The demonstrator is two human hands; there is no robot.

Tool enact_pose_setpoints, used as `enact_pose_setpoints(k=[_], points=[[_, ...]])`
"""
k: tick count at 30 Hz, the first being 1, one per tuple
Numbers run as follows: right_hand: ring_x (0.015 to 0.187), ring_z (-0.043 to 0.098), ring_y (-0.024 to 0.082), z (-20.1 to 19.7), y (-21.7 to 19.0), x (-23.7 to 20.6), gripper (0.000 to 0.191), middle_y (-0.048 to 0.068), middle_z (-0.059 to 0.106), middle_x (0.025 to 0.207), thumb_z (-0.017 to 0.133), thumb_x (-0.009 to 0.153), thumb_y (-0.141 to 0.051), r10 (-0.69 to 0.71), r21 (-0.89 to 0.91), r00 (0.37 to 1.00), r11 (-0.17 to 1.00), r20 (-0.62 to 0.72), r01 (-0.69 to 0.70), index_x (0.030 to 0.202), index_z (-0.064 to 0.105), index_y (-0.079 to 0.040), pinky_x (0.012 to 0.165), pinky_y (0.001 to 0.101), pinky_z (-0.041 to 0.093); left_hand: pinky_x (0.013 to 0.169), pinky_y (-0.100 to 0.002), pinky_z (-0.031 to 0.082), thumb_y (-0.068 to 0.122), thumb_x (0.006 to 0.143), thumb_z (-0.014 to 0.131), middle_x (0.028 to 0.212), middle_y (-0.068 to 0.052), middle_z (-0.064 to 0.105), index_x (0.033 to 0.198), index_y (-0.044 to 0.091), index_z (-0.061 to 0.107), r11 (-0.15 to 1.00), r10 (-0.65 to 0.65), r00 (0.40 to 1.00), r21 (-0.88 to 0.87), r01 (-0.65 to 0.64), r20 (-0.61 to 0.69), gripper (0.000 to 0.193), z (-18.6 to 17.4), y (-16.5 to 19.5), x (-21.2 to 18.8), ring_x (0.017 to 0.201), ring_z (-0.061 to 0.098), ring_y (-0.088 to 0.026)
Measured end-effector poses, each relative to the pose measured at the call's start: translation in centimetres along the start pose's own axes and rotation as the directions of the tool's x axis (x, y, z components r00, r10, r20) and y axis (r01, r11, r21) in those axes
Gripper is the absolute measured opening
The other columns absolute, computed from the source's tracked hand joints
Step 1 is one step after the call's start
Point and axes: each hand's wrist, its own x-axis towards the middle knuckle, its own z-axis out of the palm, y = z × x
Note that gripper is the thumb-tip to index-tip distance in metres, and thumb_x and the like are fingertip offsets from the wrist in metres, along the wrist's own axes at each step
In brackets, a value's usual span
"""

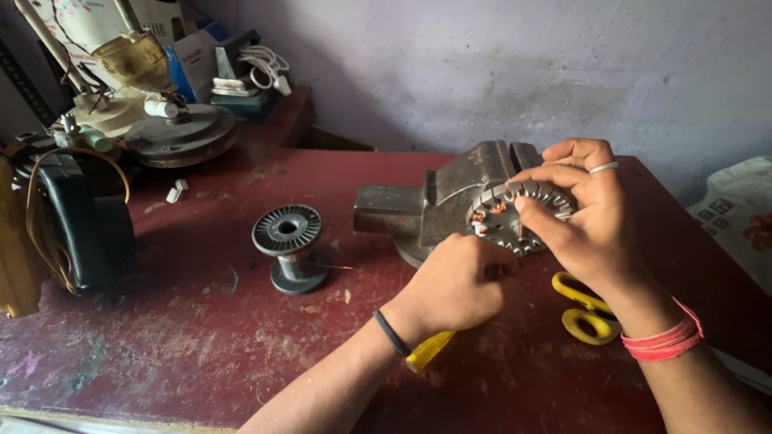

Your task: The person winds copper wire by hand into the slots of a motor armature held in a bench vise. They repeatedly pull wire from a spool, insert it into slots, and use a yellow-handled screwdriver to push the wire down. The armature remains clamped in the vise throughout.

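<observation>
Stator (521, 217) looking heavy, rigid, windings fragile; right hand (591, 221) is gripping its far rim, left hand (458, 285) is closing on a yellow-handled tool (429, 350).

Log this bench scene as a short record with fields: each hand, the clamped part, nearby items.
left hand: closed on a yellow-handled tool, tip at the stator
right hand: fingers curled over the stator's rim
stator: round, slotted, some copper winding, resting at the grey bench vise
wire spool: upright, left of the vise
scissors: yellow handles, under the right wrist
table: worn red top
</observation>
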Motion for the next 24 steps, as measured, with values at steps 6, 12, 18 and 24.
enact_pose_setpoints(k=[6, 12, 18, 24], points=[[0.102, 0.069, 0.018, -0.26, -0.32, 0.28, 0.056, 0.019, 0.071, 0.11, 0.067, 0.09, 0.005, -0.089, -0.053, 0.994, 0.994, 0.058, 0.092, 0.134, 0.033, -0.001, 0.09, 0.0299, 0.057, 0.072, -0.037, 0.058, 0.02, 0.076, 0.065, 0.083, -0.016, 0.075, 0.095, 0.006, 0.077, 0.998, -0.039, 0.998, -0.046, 0.041, 0.041, 0.025, -0.26, 0.19, 0.06, 0.076, 0.076, -0.029], [0.097, 0.07, 0.018, 0.12, 0.11, 0.21, 0.056, 0.017, 0.069, 0.108, 0.067, 0.088, 0.005, 0.015, 0.068, 1.0, 0.998, -0.013, -0.014, 0.132, 0.034, -0.001, 0.088, 0.0313, 0.058, 0.069, -0.037, 0.058, 0.02, 0.078, 0.065, 0.08, -0.016, 0.074, 0.094, 0.007, 0.077, 0.998, -0.038, 0.996, -0.046, 0.042, 0.077, 0.024, -0.32, 0.27, 0.08, 0.072, 0.075, -0.028], [0.102, 0.069, 0.017, -0.44, 0.33, 0.56, 0.054, 0.017, 0.071, 0.109, 0.069, 0.086, 0.006, 0.111, 0.126, 0.994, 0.986, -0.011, -0.109, 0.13, 0.038, -0.001, 0.095, 0.0307, 0.057, 0.067, -0.037, 0.057, 0.021, 0.078, 0.065, 0.078, -0.015, 0.074, 0.094, 0.008, 0.077, 0.997, -0.05, 0.996, -0.054, 0.054, 0.08, 0.024, -0.31, 0.33, 0.03, 0.069, 0.074, -0.026], [0.101, 0.069, 0.016, 0.03, 0.32, 0.4, 0.059, 0.015, 0.072, 0.109, 0.071, 0.085, 0.003, 0.095, 0.104, 0.995, 0.99, -0.029, -0.091, 0.133, 0.037, -0.001, 0.093, 0.0297, 0.057, 0.065, -0.037, 0.056, 0.023, 0.078, 0.067, 0.075, -0.014, 0.073, 0.093, 0.008, 0.077, 0.993, -0.069, 0.991, -0.087, 0.079, 0.111, 0.023, -0.41, 0.07, 0.02, 0.066, 0.072, -0.023]])
